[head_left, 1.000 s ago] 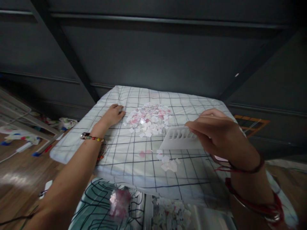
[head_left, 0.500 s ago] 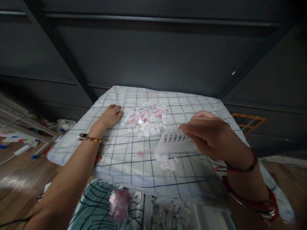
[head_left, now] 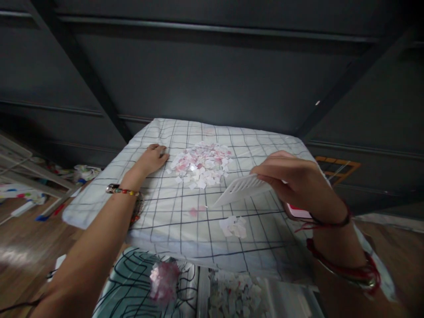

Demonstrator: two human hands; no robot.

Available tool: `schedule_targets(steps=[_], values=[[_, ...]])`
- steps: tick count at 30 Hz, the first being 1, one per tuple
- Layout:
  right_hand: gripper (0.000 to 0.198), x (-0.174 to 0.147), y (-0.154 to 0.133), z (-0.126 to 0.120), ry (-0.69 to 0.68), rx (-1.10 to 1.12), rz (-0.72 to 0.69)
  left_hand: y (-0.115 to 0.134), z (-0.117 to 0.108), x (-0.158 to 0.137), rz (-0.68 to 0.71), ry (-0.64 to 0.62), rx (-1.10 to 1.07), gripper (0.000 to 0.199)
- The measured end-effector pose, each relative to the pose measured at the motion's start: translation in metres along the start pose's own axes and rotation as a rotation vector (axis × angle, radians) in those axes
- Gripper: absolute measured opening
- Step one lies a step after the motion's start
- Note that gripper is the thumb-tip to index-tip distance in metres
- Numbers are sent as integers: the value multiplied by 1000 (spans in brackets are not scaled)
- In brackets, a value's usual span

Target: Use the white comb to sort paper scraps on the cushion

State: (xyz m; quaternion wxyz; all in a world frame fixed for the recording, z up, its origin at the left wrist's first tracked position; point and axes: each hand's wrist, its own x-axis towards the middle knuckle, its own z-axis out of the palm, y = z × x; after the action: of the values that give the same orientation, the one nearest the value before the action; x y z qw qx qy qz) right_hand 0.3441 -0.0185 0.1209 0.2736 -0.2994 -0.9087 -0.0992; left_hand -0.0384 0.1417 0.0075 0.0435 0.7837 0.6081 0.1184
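My right hand (head_left: 286,174) pinches a white slotted plastic scraper (head_left: 240,189), tilted with its lower edge close to the checked cloth; whether it touches, I cannot tell. Just in front of that edge, toward me, lies a small cluster of white paper scraps (head_left: 233,226). Farther back spreads a bigger heap of white and pink paper scraps (head_left: 202,165). To the left of this heap, my left hand (head_left: 153,159) rests flat on the cloth with its fingers loosely extended, holding nothing.
White cloth with dark grid lines (head_left: 261,145) covers the table. Below its front edge are a clear bin of scraps (head_left: 235,296) and a pink plastic-wrapped bundle (head_left: 164,280) on teal patterned fabric (head_left: 122,282). A dark panelled wall (head_left: 198,75) stands behind. A pink-and-red object (head_left: 300,212) shows beneath my right wrist.
The scraper has tilted flatter and lifted away from the small cluster, which sits more bunched together. My left hand stays in place. The pink-and-red object has come into view by my right wrist.
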Motion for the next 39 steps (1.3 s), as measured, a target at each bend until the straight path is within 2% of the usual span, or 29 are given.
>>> schedule_targets(steps=[7, 11, 14, 17, 19, 23, 28, 33, 39], values=[[29, 3, -16, -5, -143, 26, 49, -4, 1, 1, 9, -1, 14, 53], [29, -5, -24, -12, -169, 11, -23, -5, 3, 3, 31, 11, 28, 52], [27, -10, -29, -17, -115, -7, -51, -5, 2, 2, 20, 28, 13, 51], [25, -7, -32, -18, 0, -83, -12, -3, 0, -1, -6, 25, 10, 50], [26, -1, -33, -17, 30, -149, 33, -2, -1, -2, -16, 29, 11, 51], [31, 12, -31, -5, 36, -300, 72, -3, -2, -3, 2, 25, 19, 50], [35, 24, -34, 16, 8, -418, 3, -6, 0, -1, 16, 42, 13, 46], [35, 31, -43, 20, -24, -382, -25, -6, -1, -3, -2, 62, -5, 44], [33, 22, -39, 17, 1, -335, -52, -2, -3, -5, -1, 48, 1, 45]])
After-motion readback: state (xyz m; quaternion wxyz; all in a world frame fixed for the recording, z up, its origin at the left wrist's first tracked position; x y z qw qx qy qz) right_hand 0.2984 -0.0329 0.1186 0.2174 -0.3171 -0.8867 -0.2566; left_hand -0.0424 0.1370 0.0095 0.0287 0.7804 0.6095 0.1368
